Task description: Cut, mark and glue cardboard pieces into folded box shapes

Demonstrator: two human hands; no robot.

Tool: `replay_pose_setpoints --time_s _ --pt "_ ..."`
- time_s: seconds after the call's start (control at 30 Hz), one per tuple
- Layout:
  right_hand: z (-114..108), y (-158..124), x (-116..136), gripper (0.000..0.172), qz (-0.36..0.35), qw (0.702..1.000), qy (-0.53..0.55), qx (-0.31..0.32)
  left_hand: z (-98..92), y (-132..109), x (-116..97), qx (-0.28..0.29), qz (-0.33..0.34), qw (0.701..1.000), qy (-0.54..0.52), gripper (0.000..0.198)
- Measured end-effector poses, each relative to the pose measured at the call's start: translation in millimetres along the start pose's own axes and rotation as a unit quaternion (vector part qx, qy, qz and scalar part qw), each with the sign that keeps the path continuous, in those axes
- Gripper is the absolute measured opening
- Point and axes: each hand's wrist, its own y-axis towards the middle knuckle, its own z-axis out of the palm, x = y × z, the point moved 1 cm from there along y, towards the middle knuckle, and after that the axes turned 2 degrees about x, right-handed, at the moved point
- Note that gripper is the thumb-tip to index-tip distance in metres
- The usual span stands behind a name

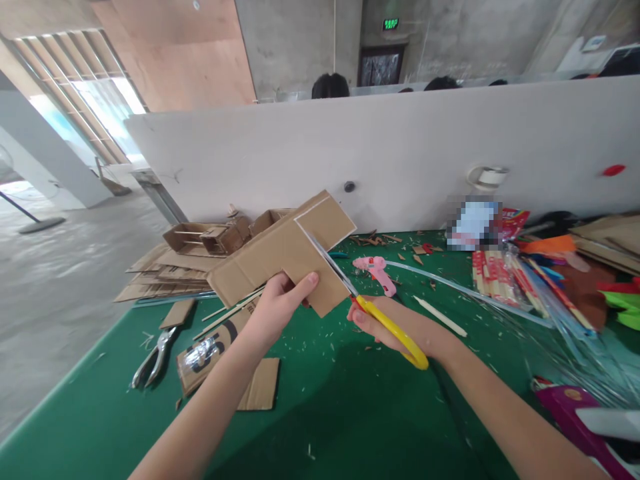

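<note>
A piece of brown cardboard [260,257] is held up at a slant above the table by my left hand [283,300]. My left thumb lies on its front face, with the other fingers mostly hidden behind. Yellow-handled scissors [395,333] are in my right hand [377,323], its fingers wrapped at the handles. Their blades lie along the cardboard, pointing up and left toward a pale line on it. Just beyond my right hand a pink glue gun [377,272] rests on the table. A white stick [440,316] lies to the right of that hand.
Pliers [159,357] and cardboard scraps [260,385] lie on the green table [320,440] at left. Cardboard boxes [200,239] stand behind them. Plastic-wrapped sticks [495,277] and a purple tool [575,417] are at right. A white partition [280,153] borders the back.
</note>
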Motion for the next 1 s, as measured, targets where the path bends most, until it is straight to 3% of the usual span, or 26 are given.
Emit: replay_pose_setpoints --time_s 0.17,0.5,1.0 --pt "3 0 9 0.043 0.008 0.993 -0.103 -0.05 1.4 -1 -1 -0.001 -0.02 1.0 0.014 0.036" --pt "9 -3 23 0.045 0.059 0.989 -0.106 -0.088 1.1 0 4 0.017 0.002 0.999 -0.039 0.032" --pt "17 1 20 0.045 0.053 0.981 -0.13 -0.136 0.3 0 1 0.015 0.001 0.999 -0.051 0.034"
